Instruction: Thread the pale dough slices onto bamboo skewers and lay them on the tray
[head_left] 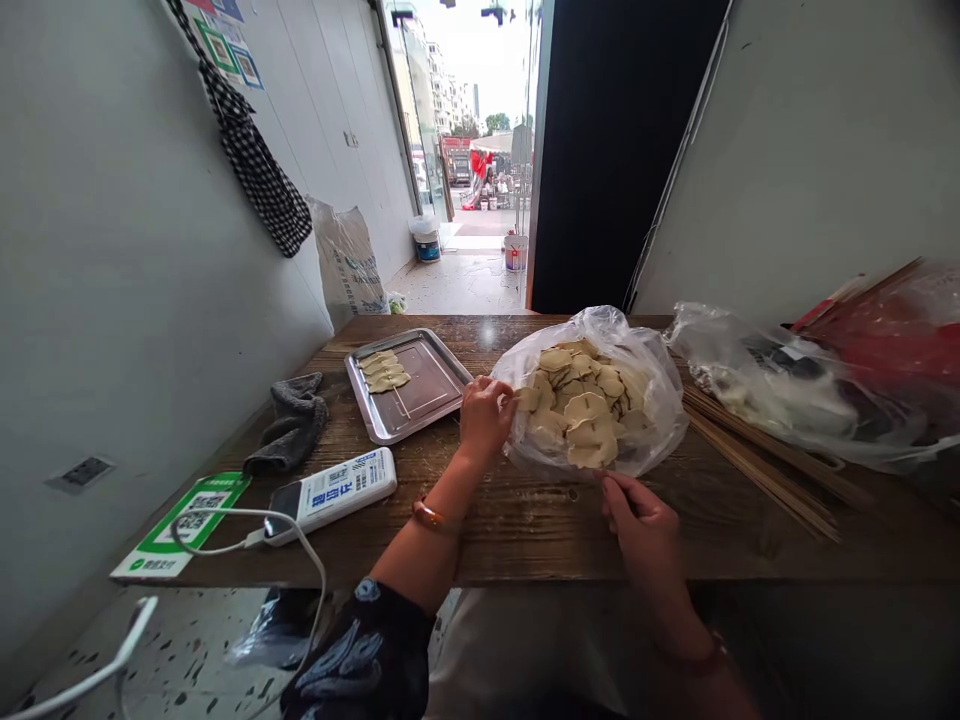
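Observation:
A clear plastic bag [660,425] lies open, filled with flat, pale beige, wavy-edged slices [574,370] that look like tofu or dough. At its left rim, my left hand [486,412] pinches one beige slice [528,399]. My right hand [643,520] is closed in front of the bag, fingertips together on what looks like the end of a thin skewer. Two slices [591,438] line up just beyond those fingertips; the skewer inside them is mostly hidden. On a metal tray [442,365] to the left lie skewered slices [383,370] side by side, their sticks pointing toward me.
Bare bamboo skewers [757,465] lie right of the bag, beside plastic bags [780,390]. At left are a grey cloth [289,425], a white power bank [337,492] with a cable, and a green QR card [184,525]. The wooden table [525,545] ends close to me.

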